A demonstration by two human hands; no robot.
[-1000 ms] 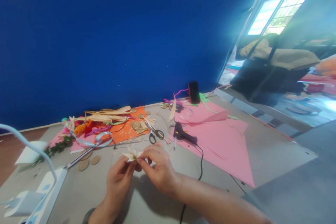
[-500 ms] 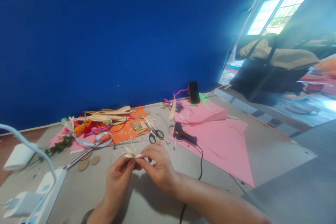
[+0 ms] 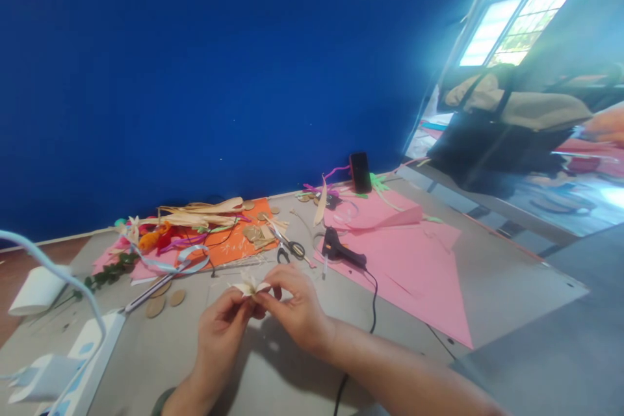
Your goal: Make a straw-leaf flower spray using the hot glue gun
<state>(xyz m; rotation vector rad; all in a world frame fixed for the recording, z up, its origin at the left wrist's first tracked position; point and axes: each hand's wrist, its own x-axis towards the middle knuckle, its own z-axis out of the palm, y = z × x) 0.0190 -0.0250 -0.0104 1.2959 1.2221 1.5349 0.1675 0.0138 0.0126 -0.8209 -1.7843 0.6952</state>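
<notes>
Between both hands is a small cream flower (image 3: 249,286) with pointed petals, held upright above the grey table (image 3: 273,383). My left hand (image 3: 220,325) pinches its base from the left, thumb and fingers closed. From the other side my right hand (image 3: 296,309) grips a petal near the base, its thumb and forefinger pressed together. The fingers hide the flower's underside. Just beyond the hands lie scissors (image 3: 292,248) with black handles. A black glue gun (image 3: 344,250) rests to their right, its cord running down behind my right forearm.
Pink paper (image 3: 414,273) covers the right side of the table, with a phone (image 3: 360,172) propped behind it. On the left are wooden discs (image 3: 156,306), a utility knife (image 3: 149,292), orange paper (image 3: 229,240) and a white power strip (image 3: 100,357). A blue partition (image 3: 219,78) stands behind.
The flower has turned slightly between the fingers, its petals now facing a little differently. Both hands keep nearly the same place and grip.
</notes>
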